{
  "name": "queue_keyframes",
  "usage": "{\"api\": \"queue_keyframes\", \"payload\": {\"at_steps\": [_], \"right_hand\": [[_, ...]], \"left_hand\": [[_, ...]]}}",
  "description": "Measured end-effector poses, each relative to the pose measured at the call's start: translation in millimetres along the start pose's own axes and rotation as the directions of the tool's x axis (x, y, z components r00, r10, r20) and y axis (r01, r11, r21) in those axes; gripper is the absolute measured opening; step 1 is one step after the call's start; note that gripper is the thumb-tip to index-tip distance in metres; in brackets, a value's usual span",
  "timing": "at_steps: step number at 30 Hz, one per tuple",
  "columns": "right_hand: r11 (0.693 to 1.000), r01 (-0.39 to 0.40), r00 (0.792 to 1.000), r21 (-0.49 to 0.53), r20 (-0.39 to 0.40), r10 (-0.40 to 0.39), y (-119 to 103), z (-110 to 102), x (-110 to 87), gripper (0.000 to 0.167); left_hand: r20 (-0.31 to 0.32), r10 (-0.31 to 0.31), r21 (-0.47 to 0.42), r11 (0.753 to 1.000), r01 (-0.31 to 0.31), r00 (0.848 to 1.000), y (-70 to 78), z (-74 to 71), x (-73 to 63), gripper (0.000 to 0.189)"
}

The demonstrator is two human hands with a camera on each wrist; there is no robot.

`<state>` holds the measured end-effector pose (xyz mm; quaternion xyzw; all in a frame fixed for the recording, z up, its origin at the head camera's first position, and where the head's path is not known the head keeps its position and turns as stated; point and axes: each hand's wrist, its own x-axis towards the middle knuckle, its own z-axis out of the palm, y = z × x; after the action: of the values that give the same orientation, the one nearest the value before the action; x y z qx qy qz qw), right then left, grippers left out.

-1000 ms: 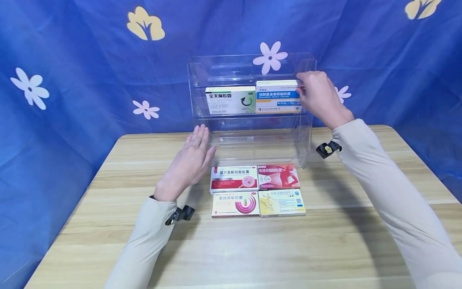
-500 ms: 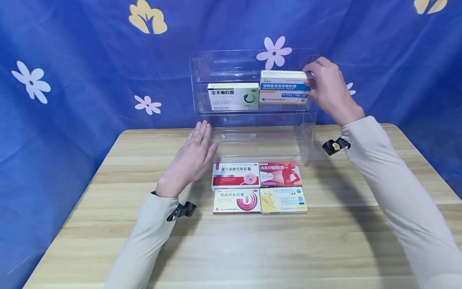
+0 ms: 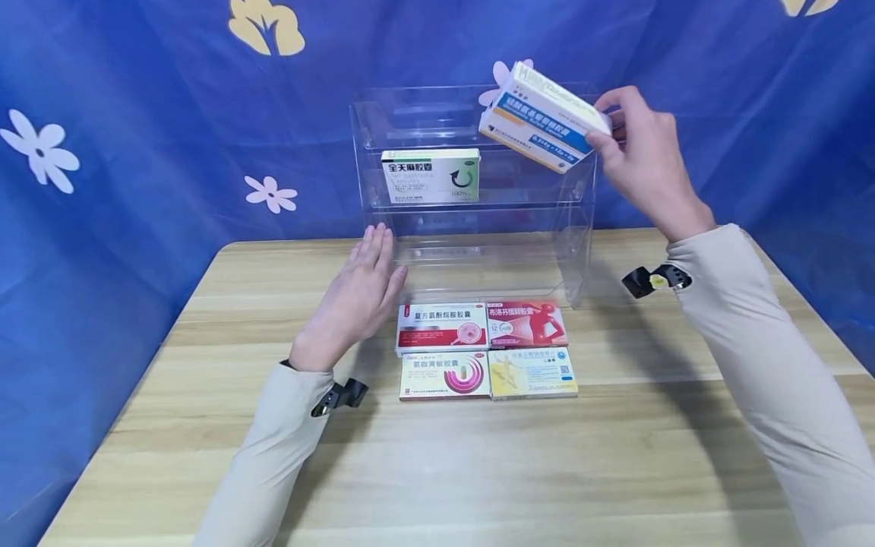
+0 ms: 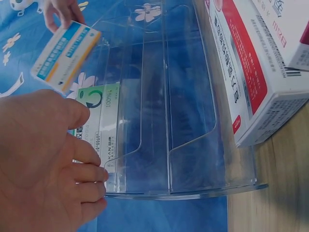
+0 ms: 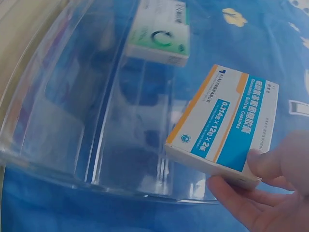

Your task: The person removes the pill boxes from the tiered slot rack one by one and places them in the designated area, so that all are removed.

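Right grip [image 3: 649, 148] pinching one box [image 3: 543, 121], five others [image 3: 443, 327]

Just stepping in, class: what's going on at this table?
A person's right hand holds a blue-and-white box tilted at the upper right of a clear rack. The left hand is at the rack's left side. A green-and-white box stands in the rack; four more boxes lie in two rows on the table in front.
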<state>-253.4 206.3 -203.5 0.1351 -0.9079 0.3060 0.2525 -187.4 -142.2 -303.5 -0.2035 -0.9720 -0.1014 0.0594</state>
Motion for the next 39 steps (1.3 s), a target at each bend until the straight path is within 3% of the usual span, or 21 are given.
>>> {"api": "queue_keyframes", "payload": {"at_steps": [11,17,27,35,39], "right_hand": [[0.991,-0.027,0.999,0.135,0.025,0.024,-6.9,-8.9,-22.5,0.034],[0.991,-0.004,0.998,0.137,0.056,-0.004,-7.2,-8.0,-34.9,0.034],[0.973,-0.005,0.999,0.230,0.046,-0.006,13.2,-7.9,-71.0,0.030],[0.938,-0.059,0.998,0.343,0.039,0.048,30.4,-9.0,-95.9,0.028],[0.900,-0.121,0.992,0.420,0.069,0.101,36.2,-9.7,-107.7,0.030]], "left_hand": [[0.011,-0.003,-0.003,1.000,0.003,1.000,-1.3,-3.6,0.5,0.065],[0.004,-0.004,0.007,1.000,0.004,1.000,-2.5,-5.3,1.4,0.066],[0.024,-0.013,0.003,1.000,0.013,1.000,2.3,-5.4,0.4,0.066],[0.021,-0.012,-0.005,1.000,0.012,1.000,3.1,-4.1,-1.0,0.066],[0.012,-0.010,0.001,1.000,0.010,1.000,2.0,-3.6,-0.1,0.066]]}}
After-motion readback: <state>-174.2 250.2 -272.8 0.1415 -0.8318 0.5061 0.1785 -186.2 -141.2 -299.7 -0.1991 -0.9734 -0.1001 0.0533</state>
